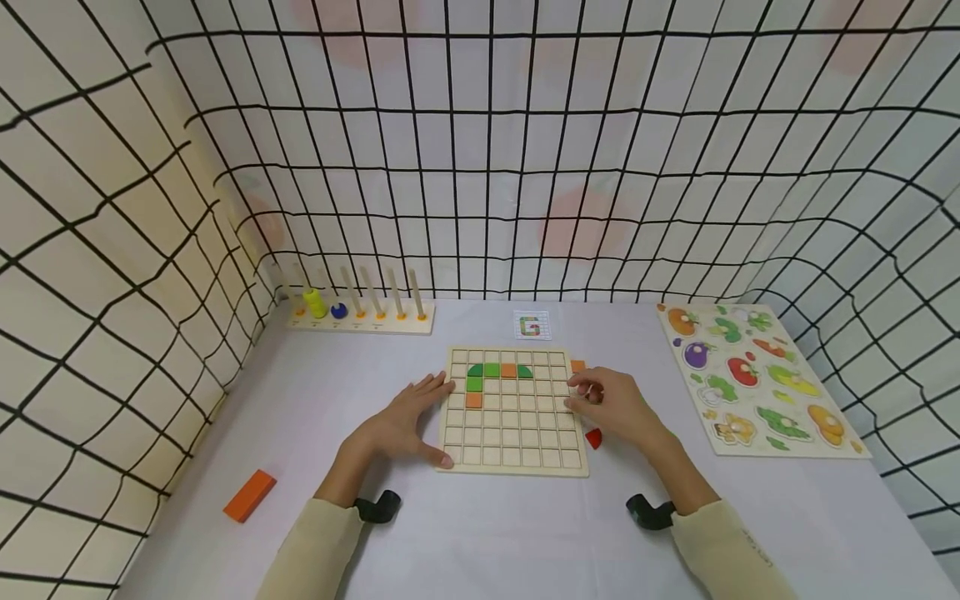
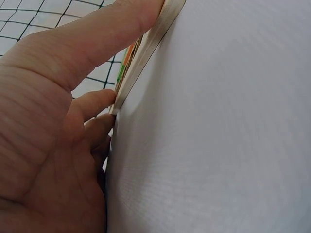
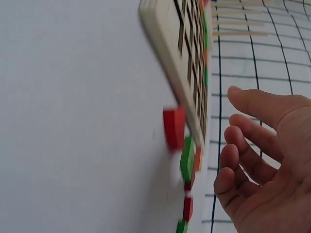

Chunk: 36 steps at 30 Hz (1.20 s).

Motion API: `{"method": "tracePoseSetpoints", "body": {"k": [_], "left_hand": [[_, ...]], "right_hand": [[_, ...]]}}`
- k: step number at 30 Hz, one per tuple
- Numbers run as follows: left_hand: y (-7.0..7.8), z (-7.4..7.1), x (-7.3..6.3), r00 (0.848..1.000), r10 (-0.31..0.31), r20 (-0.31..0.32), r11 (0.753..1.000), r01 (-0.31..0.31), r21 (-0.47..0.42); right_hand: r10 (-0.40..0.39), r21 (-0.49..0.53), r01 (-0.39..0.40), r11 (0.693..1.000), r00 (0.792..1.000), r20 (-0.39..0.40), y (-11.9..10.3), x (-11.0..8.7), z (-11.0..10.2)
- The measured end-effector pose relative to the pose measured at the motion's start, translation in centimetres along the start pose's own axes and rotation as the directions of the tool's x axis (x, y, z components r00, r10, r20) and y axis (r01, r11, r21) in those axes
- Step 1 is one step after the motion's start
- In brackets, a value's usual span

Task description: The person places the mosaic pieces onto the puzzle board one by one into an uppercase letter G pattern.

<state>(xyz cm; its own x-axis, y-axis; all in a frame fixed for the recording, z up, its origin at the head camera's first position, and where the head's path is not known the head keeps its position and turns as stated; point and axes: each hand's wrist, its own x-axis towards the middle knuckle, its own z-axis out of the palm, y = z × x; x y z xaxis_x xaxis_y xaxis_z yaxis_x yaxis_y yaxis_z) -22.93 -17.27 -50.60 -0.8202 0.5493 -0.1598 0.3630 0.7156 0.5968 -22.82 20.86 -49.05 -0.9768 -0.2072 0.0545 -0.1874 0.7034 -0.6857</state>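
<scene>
A square pale wooden grid board (image 1: 517,437) lies at the centre of the head view, 6 flat green and orange wooden pieces (image 1: 492,370) set in its upper-left cells; the left hand (image 1: 399,421) touches its left edge with fingers spread, and the right hand (image 1: 612,403), by its right edge, has loosely bent fingers and grips nothing. A red block (image 1: 594,437) and an orange block (image 1: 577,366) lie right of the board, a small printed card (image 1: 532,325) above it, a wooden peg rack (image 1: 390,327) upper left, a vegetable puzzle (image 1: 750,398) at right.
</scene>
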Motion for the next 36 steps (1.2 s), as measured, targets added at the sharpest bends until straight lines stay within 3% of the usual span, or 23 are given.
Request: {"method": "tracePoseSetpoints", "body": {"k": [10, 23, 36], "left_hand": [[0.0, -0.2, -0.2, 1.000, -0.014, 0.000, 1.000, 0.014, 0.005], [-0.2, 0.1, -0.2, 0.999, 0.044, -0.021, 0.999, -0.045, -0.013], [0.3, 0.0, -0.1, 0.999, 0.041, -0.021, 0.999, -0.041, -0.015]], "right_hand": [[0.077, -0.109, -0.081, 0.991, 0.996, -0.041, 4.0, -2.2, -2.8], [0.185, -0.168, -0.188, 0.968, 0.982, -0.034, 6.1, -3.7, -4.4], [0.150, -0.155, -0.154, 0.976, 0.988, -0.038, 6.5, -4.1, -5.1]]}}
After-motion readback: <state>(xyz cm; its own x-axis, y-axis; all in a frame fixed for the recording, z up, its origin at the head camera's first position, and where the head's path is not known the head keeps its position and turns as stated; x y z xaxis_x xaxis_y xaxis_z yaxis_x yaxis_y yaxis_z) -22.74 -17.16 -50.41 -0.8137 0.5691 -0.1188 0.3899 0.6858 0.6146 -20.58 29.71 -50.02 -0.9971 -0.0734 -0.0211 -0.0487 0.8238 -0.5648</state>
